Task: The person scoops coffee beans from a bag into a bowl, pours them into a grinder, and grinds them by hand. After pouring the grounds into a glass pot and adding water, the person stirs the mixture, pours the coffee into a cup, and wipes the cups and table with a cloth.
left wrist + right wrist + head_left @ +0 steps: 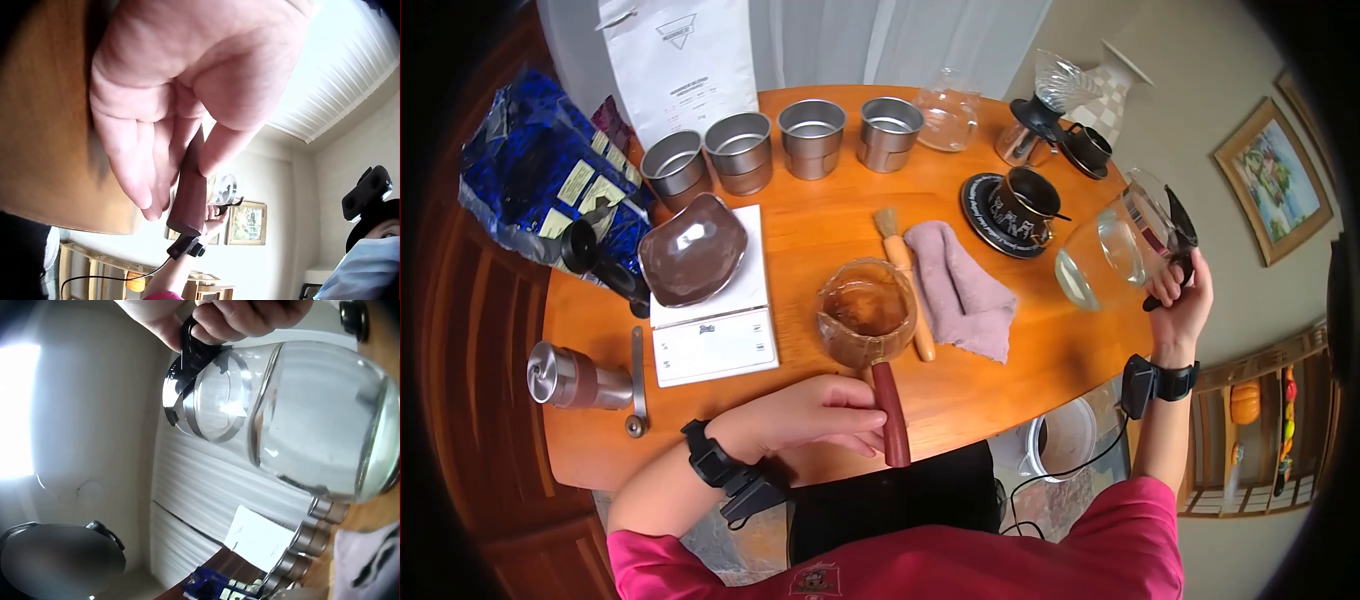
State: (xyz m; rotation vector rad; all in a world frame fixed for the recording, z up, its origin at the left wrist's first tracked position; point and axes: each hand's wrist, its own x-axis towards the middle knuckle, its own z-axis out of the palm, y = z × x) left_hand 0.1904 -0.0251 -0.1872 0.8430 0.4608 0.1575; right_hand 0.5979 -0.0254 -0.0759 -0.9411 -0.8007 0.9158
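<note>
My left hand (pixel 815 408) holds the dark red wooden handle (pixel 891 415) of a small glass pot (pixel 852 350) at the table's front. Some brown liquid shows in the pot. In the left wrist view, thumb and fingers pinch that handle (pixel 189 203). At the right, my right hand (pixel 1184 305) grips the black handle of a large glass jug (pixel 1090 250). Clear water sits in the jug, which tilts in the head view; the right wrist view shows the jug (pixel 312 419) close up, fingers (pixel 240 315) curled round its handle.
Beside the pot lie a wooden-handled brush (pixel 897 255) and a pink cloth (pixel 960 290). A black cup (pixel 1025 195) on its saucer stands near the jug. Leftward are a white scale (pixel 715 350) with a brown dish (pixel 693 250), a hand grinder (pixel 575 377) and several metal cups (pixel 812 140).
</note>
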